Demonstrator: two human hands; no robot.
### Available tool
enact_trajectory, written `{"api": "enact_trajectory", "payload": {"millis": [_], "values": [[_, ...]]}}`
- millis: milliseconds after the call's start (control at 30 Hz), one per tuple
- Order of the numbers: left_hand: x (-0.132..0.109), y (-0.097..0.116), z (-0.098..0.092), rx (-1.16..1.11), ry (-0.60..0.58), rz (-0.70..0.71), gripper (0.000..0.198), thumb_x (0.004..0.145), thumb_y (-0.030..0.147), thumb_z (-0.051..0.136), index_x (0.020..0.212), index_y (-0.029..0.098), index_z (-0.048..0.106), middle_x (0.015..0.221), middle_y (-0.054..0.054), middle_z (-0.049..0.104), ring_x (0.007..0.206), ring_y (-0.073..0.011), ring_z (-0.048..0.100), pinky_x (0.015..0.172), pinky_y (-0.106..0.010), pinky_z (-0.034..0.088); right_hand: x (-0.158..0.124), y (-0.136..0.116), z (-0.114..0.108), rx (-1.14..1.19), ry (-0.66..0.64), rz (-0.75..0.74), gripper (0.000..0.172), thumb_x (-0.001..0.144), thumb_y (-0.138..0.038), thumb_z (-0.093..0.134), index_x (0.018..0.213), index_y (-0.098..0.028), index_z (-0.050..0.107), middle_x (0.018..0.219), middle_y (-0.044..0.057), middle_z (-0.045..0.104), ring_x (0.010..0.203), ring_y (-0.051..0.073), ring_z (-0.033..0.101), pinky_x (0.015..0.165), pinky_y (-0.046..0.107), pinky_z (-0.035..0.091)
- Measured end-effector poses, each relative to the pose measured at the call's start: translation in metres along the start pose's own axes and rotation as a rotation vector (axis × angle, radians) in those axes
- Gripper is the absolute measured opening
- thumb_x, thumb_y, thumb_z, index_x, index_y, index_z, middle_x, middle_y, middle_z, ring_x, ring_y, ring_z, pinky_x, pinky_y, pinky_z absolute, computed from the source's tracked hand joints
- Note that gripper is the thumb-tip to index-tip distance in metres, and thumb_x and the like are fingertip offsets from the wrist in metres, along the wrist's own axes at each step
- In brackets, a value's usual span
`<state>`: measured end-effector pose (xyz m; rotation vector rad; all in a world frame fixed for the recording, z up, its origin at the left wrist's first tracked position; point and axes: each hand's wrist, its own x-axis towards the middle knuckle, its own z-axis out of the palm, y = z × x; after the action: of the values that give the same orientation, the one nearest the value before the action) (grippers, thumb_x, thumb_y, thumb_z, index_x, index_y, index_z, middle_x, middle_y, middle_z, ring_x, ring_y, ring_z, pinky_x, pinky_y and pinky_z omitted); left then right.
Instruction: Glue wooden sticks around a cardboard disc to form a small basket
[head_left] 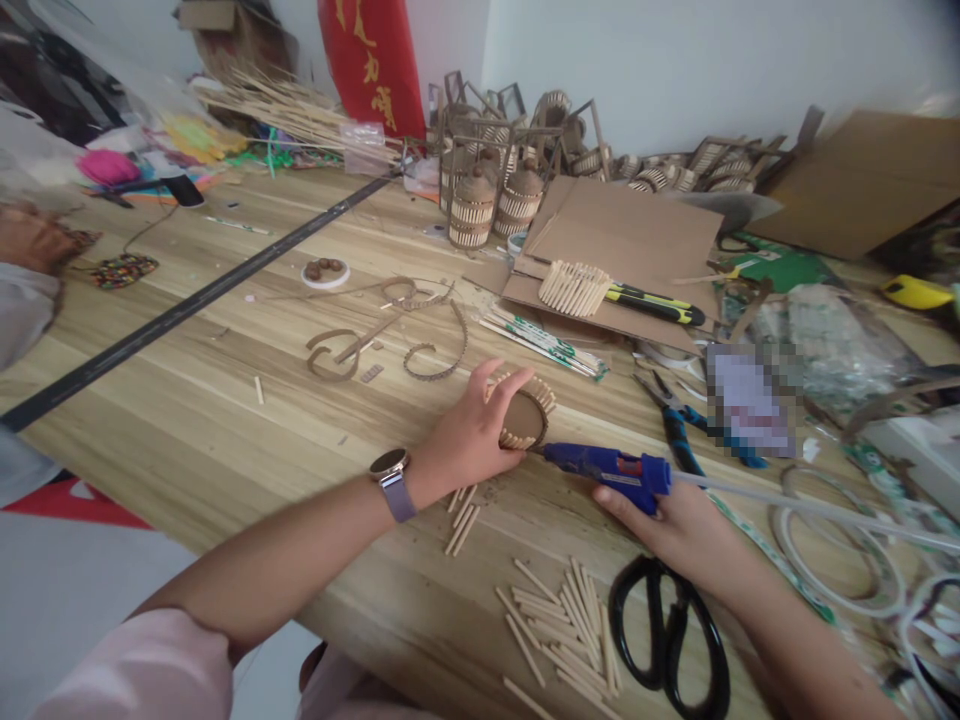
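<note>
My left hand [471, 432] grips a small round cardboard basket piece [527, 407] edged with short wooden sticks, holding it on the wooden table [225, 400]. My right hand [679, 520] is closed around a blue hot glue gun [611, 468]. Its nozzle points left and touches the lower edge of the round piece. A watch is on my left wrist. Several short sticks [566, 625] lie loose in front of me, and a few more [463, 512] lie under my left hand.
Black scissors [667, 635] lie by my right forearm. Blue pliers [679, 415], tape rolls [836, 545], cardboard sheets [622, 240] and finished stick baskets [487, 195] fill the right and back. A long black ruler [187, 305] crosses the left. Another person's arm [26, 260] is at far left.
</note>
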<state>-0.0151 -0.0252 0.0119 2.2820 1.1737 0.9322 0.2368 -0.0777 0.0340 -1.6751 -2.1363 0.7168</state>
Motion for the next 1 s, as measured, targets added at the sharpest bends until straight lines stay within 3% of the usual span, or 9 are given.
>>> {"api": "enact_trajectory", "payload": {"millis": [267, 500, 700, 833, 1000], "values": [[0.000, 0.000, 0.000, 0.021, -0.006, 0.003, 0.095, 0.068, 0.012, 0.078, 0.144, 0.025, 0.023, 0.148, -0.020, 0.023, 0.133, -0.0364, 0.044, 0.106, -0.054, 0.045, -0.002, 0.006, 0.002, -0.035, -0.007, -0.024, 0.036, 0.089, -0.052, 0.048, 0.090, -0.023, 0.070, 0.086, 0.006, 0.077, 0.077, 0.026, 0.072, 0.069, 0.034, 0.056], [0.000, -0.001, 0.001, 0.018, -0.007, 0.000, 0.096, 0.067, 0.012, 0.079, 0.144, 0.025, 0.023, 0.148, -0.020, 0.023, 0.131, -0.0364, 0.047, 0.106, -0.053, 0.046, -0.002, 0.005, 0.003, -0.057, 0.024, -0.028, 0.039, 0.088, -0.055, 0.047, 0.083, -0.023, 0.069, 0.071, 0.004, 0.073, 0.064, 0.024, 0.068, 0.060, 0.032, 0.054], [-0.001, -0.004, 0.003, 0.019, -0.008, 0.015, 0.096, 0.069, 0.015, 0.079, 0.144, 0.027, 0.021, 0.149, -0.020, 0.024, 0.131, -0.0362, 0.047, 0.104, -0.053, 0.047, 0.005, 0.001, -0.008, 0.049, 0.150, 0.064, 0.045, 0.081, -0.061, 0.053, 0.086, -0.020, 0.072, 0.078, 0.008, 0.074, 0.072, 0.027, 0.068, 0.064, 0.035, 0.054], [-0.001, -0.003, 0.002, 0.023, -0.015, 0.007, 0.099, 0.067, 0.014, 0.081, 0.144, 0.028, 0.020, 0.148, -0.020, 0.023, 0.128, -0.0356, 0.050, 0.104, -0.054, 0.047, 0.009, 0.012, -0.016, 0.258, 0.031, 0.240, 0.055, 0.074, -0.071, 0.059, 0.072, -0.017, 0.069, 0.066, 0.008, 0.068, 0.057, 0.020, 0.059, 0.053, 0.031, 0.049], [0.000, -0.001, 0.001, 0.029, -0.024, -0.014, 0.099, 0.066, 0.015, 0.083, 0.144, 0.026, 0.022, 0.148, -0.020, 0.023, 0.126, -0.0357, 0.051, 0.102, -0.054, 0.049, 0.010, 0.023, -0.026, 0.595, -0.117, 0.390, 0.056, 0.071, -0.069, 0.069, 0.075, -0.014, 0.068, 0.066, 0.006, 0.064, 0.054, 0.013, 0.051, 0.049, 0.026, 0.043]]}}
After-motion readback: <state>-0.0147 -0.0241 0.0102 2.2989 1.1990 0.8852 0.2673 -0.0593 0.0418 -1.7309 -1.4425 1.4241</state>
